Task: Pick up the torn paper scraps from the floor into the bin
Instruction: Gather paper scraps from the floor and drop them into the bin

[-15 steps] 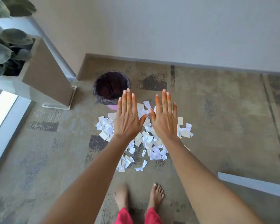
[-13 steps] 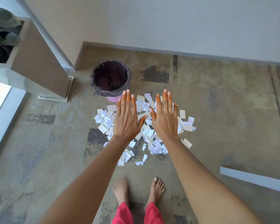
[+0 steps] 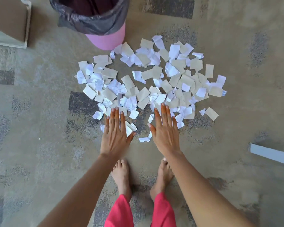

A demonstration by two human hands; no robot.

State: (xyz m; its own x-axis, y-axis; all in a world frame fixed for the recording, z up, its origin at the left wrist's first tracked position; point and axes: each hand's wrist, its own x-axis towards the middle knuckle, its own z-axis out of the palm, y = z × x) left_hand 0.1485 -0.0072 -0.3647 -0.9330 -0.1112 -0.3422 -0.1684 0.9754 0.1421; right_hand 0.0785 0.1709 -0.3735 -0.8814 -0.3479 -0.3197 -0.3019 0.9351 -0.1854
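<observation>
Several torn paper scraps [image 3: 151, 79], white and beige, lie scattered over the patterned floor. At the top stands a pink bin [image 3: 105, 38] lined with a dark plastic bag [image 3: 88, 22], its near wall touching the far edge of the scraps. My left hand [image 3: 116, 135] and my right hand [image 3: 165, 130] are stretched out side by side, palms down, fingers straight, over the near edge of the pile. Neither hand holds a scrap. A few scraps are hidden under my hands.
My bare feet [image 3: 121, 176] stand just behind the pile. A brown planter box [image 3: 8, 22] sits at the top left beside the bin. A pale strip [image 3: 272, 154] lies on the floor at the right.
The view has dropped much closer to the floor and tilted down. The bin and the scraps look larger, and my hands now sit over the pile's near edge instead of its middle.
</observation>
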